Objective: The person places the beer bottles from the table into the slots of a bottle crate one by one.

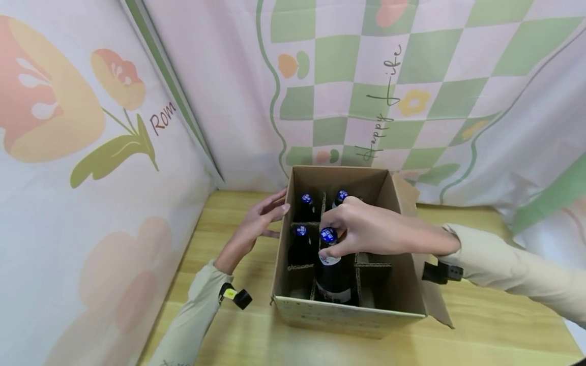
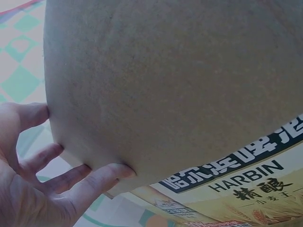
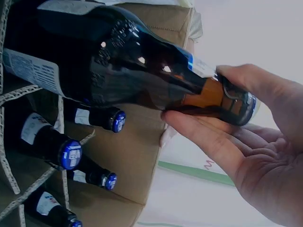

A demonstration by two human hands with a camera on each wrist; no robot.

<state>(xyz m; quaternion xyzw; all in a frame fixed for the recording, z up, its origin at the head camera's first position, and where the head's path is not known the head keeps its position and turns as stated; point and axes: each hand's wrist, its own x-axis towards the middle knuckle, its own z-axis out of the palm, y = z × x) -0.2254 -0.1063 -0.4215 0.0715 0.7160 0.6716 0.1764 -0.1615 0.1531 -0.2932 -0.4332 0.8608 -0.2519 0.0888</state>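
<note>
My right hand (image 1: 366, 226) grips the neck of a dark glass beer bottle (image 3: 128, 61) with a blue cap, thumb on one side and fingers on the other. The bottle stands in the middle column of an open cardboard box (image 1: 339, 321), its base hidden. Several more blue-capped beer bottles (image 3: 45, 142) stand among the cardboard dividers (image 3: 23, 94). My left hand (image 1: 256, 223) rests against the box's left side, its thumb at the rim. In the left wrist view, extended fingertips touch a plain brown cardboard panel (image 2: 165, 85), above a printed HARBIN label.
The box sits on a light wooden table (image 1: 238, 325). A side flap (image 1: 435, 290) hangs outward on the right. Patterned cloth (image 1: 339, 61) hangs behind the box, and a flower-printed wall (image 1: 68, 213) borders the table on the left.
</note>
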